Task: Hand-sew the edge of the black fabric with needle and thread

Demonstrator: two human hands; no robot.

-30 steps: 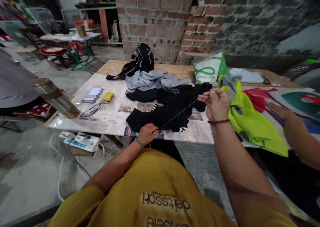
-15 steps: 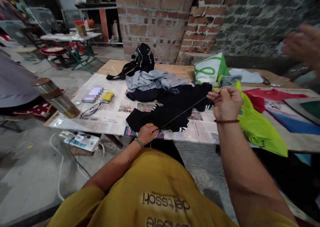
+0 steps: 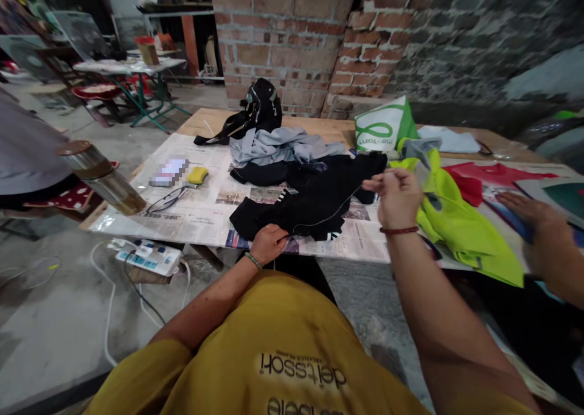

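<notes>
A black garment (image 3: 314, 190) with white stripes lies crumpled on the newspaper-covered table. My left hand (image 3: 269, 243) pinches the garment's near edge at the table's front. A pale thread (image 3: 335, 213) runs in a slack curve from near that pinch across the black cloth to my right hand (image 3: 396, 196). The right hand is raised over the garment's right end with its fingers closed on the thread; whether a needle is between the fingertips is too small to tell. Just right of this hand lies a neon yellow garment (image 3: 460, 220).
Grey cloth (image 3: 287, 147), a black bag (image 3: 262, 108) and a green-white bag (image 3: 385, 126) lie behind. On the left are a phone (image 3: 168, 171), yellow sponge (image 3: 198, 175), glasses (image 3: 166, 202) and a bottle (image 3: 103, 181). Another person's hand (image 3: 524, 208) rests near an iron (image 3: 556, 196).
My right hand has moved slightly left and down, and the taut thread has gone slack. My left hand stays put. The other person's hand has come down onto the cloth at right.
</notes>
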